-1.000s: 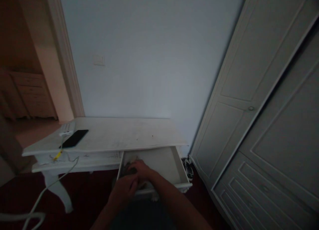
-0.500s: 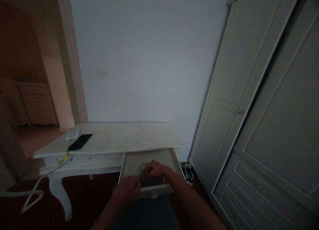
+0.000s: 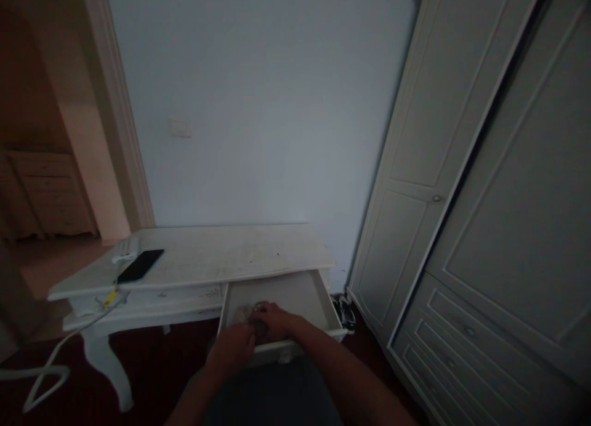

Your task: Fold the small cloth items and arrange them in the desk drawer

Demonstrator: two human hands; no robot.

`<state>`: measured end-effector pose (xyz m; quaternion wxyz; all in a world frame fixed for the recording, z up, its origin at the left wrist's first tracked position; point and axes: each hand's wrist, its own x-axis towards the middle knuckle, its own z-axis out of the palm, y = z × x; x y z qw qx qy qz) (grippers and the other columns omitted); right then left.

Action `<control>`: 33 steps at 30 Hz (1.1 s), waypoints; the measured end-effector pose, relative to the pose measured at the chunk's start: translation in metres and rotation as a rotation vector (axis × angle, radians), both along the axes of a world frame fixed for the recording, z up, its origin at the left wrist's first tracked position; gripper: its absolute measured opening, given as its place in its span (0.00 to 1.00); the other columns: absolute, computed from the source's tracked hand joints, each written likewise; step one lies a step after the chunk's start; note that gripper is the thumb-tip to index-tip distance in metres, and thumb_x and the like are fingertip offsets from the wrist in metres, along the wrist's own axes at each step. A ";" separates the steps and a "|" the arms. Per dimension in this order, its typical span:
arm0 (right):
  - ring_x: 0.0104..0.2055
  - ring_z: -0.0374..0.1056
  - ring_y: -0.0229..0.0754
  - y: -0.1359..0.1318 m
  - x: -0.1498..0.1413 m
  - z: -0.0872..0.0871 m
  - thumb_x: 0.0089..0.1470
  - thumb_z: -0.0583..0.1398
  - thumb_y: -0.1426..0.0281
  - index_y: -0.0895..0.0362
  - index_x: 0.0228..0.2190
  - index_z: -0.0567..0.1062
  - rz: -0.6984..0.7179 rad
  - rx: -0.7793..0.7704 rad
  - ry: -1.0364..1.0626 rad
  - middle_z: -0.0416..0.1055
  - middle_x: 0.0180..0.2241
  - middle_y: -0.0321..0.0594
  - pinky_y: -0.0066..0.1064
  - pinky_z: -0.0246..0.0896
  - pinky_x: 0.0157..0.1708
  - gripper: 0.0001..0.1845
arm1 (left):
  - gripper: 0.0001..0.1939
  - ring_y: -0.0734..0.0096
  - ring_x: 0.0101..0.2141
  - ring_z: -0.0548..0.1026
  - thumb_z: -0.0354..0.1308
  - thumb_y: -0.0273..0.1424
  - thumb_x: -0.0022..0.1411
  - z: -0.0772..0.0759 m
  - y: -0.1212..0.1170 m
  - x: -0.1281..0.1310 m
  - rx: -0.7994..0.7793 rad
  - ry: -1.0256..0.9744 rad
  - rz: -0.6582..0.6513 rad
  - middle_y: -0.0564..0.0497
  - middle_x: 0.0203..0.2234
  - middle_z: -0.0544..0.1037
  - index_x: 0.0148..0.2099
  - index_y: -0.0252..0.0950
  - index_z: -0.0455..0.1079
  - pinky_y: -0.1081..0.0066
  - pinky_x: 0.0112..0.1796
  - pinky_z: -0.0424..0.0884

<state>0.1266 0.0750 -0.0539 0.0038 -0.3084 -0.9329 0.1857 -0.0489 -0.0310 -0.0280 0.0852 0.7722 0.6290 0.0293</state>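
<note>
The room is dim. A white desk (image 3: 207, 257) has its right drawer (image 3: 300, 297) pulled out. Both my hands reach into the drawer's front left part. My right hand (image 3: 272, 321) is curled over a small dark object (image 3: 260, 329) that I cannot make out. My left hand (image 3: 233, 346) rests at the drawer's front edge, fingers bent toward the same spot. A pale crumpled item (image 3: 243, 314) lies in the drawer just behind the hands.
A black phone (image 3: 140, 265) and a white block (image 3: 125, 249) lie on the desk's left end; a white cable (image 3: 50, 367) drops from there to the dark red floor. A tall white wardrobe (image 3: 484, 217) stands on the right. Shoes (image 3: 345, 312) sit beside it. A doorway opens on the left.
My right hand has pulled back toward the drawer's front left and closer to my left hand. The view has shifted slightly.
</note>
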 end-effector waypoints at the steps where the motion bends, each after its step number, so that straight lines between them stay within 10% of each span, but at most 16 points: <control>1: 0.66 0.61 0.62 0.001 0.010 0.006 0.46 0.75 0.64 0.45 0.63 0.71 -0.013 -0.008 -0.055 0.63 0.65 0.49 0.52 0.61 0.62 0.44 | 0.20 0.57 0.46 0.81 0.43 0.31 0.74 0.001 0.000 0.000 -0.002 0.002 -0.004 0.42 0.45 0.84 0.48 0.37 0.78 0.63 0.47 0.70; 10: 0.63 0.67 0.68 0.012 0.100 0.035 0.44 0.74 0.58 0.45 0.66 0.67 -0.576 0.030 -0.192 0.62 0.66 0.54 0.56 0.63 0.59 0.49 | 0.22 0.56 0.48 0.80 0.40 0.30 0.74 -0.003 0.002 0.001 0.013 0.022 -0.059 0.41 0.45 0.83 0.47 0.37 0.77 0.60 0.50 0.69; 17: 0.69 0.58 0.67 0.023 0.081 0.022 0.48 0.70 0.54 0.51 0.71 0.58 -0.740 0.024 -0.096 0.57 0.69 0.58 0.54 0.57 0.62 0.54 | 0.22 0.60 0.47 0.80 0.38 0.35 0.77 0.003 -0.002 0.001 -0.001 -0.057 -0.134 0.45 0.45 0.83 0.50 0.41 0.75 0.64 0.48 0.70; 22: 0.74 0.47 0.70 0.025 0.021 0.018 0.52 0.67 0.58 0.38 0.71 0.57 -0.607 -0.044 -0.052 0.49 0.74 0.49 0.63 0.51 0.64 0.49 | 0.25 0.51 0.50 0.81 0.49 0.52 0.72 0.007 -0.002 -0.003 -0.103 -0.063 -0.286 0.44 0.49 0.84 0.59 0.46 0.74 0.59 0.51 0.72; 25: 0.74 0.46 0.71 0.019 -0.003 0.020 0.51 0.69 0.60 0.30 0.69 0.60 -0.346 -0.099 -0.078 0.48 0.74 0.43 0.66 0.49 0.65 0.48 | 0.23 0.45 0.53 0.80 0.56 0.45 0.69 0.008 -0.001 -0.005 -0.158 0.072 -0.313 0.40 0.52 0.83 0.61 0.44 0.75 0.53 0.53 0.73; 33: 0.67 0.61 0.72 -0.012 0.018 0.001 0.44 0.73 0.55 0.36 0.66 0.65 -0.069 0.067 -0.078 0.50 0.73 0.50 0.63 0.62 0.58 0.50 | 0.18 0.47 0.53 0.80 0.55 0.39 0.69 -0.013 -0.021 0.004 -0.204 0.014 -0.318 0.41 0.52 0.83 0.57 0.45 0.78 0.54 0.53 0.73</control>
